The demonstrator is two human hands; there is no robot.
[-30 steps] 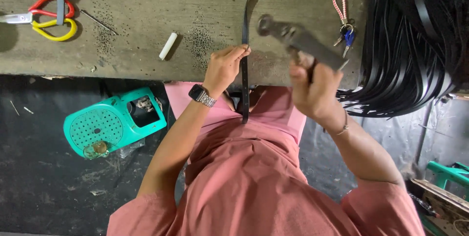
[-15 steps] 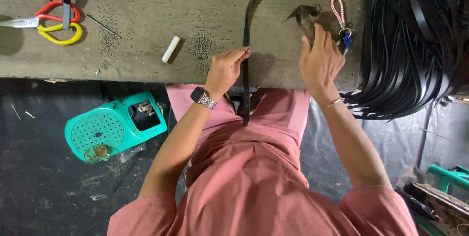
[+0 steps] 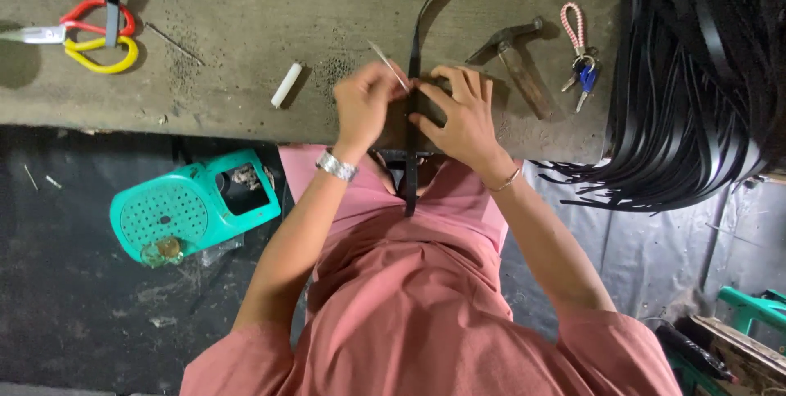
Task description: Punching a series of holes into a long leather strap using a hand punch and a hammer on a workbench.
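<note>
A long black strap [image 3: 415, 40] runs down the worn wooden workbench [image 3: 246, 3] and hangs over its front edge toward my lap. My left hand [image 3: 364, 105] pinches a thin pointed metal pin [image 3: 387, 64] right beside the strap. My right hand [image 3: 460, 113] lies flat on the strap and on a dark piece under it, fingers spread, pressing it to the bench. A hammer [image 3: 514, 56] lies on the bench just right of my right hand.
Red and yellow scissors [image 3: 90, 36] lie at the bench's far left, a small white cylinder [image 3: 286, 85] left of my hands, keys on a pink braided loop [image 3: 578, 56] to the right. A bundle of black straps [image 3: 696, 85] hangs at right. A teal box [image 3: 192, 203] sits on the floor.
My right hand has laid the hammer down on the bench and moved left onto the strap. My left hand now holds a thin pin at the strap.
</note>
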